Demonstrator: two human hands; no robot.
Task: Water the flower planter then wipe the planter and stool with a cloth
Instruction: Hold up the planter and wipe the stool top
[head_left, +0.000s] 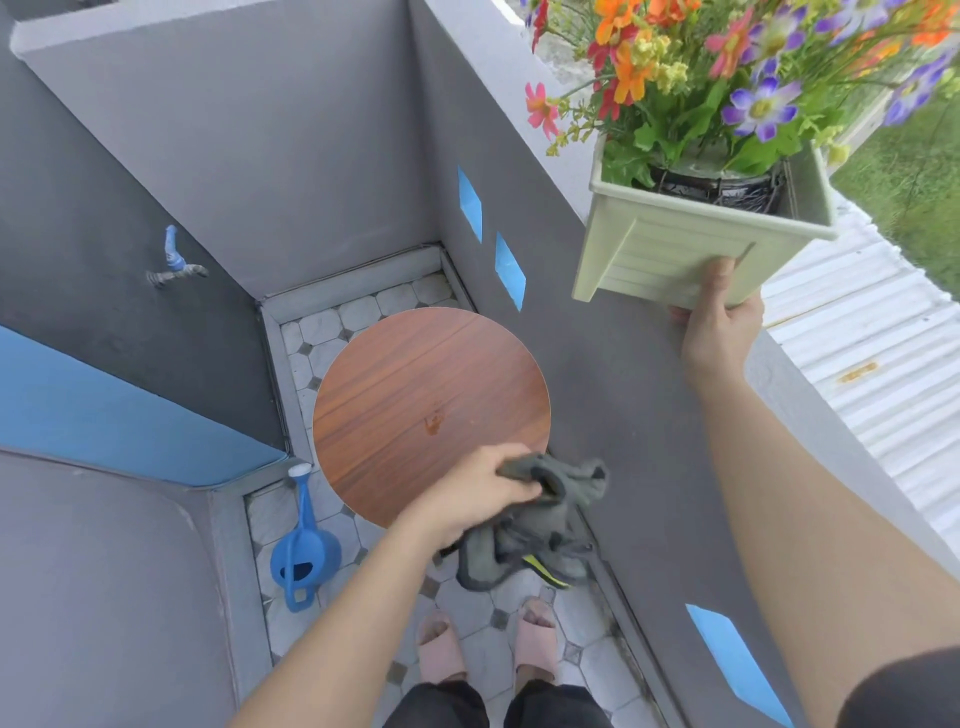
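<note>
Below my left hand (470, 499), whose grip is bunched tight on the cloth (540, 525), the stool (415, 395) top sits bare, up and left of the cloth, one small stain near its middle. Right hand (719, 322) clamps the planter (691, 254) underneath, lifted clear at upper right. Left is nearer; watering can (301, 551) on floor, out of the way.

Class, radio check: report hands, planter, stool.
Left hand grips cloth. Right hand holds planter aloft. Stool top bare, small stain.
</note>
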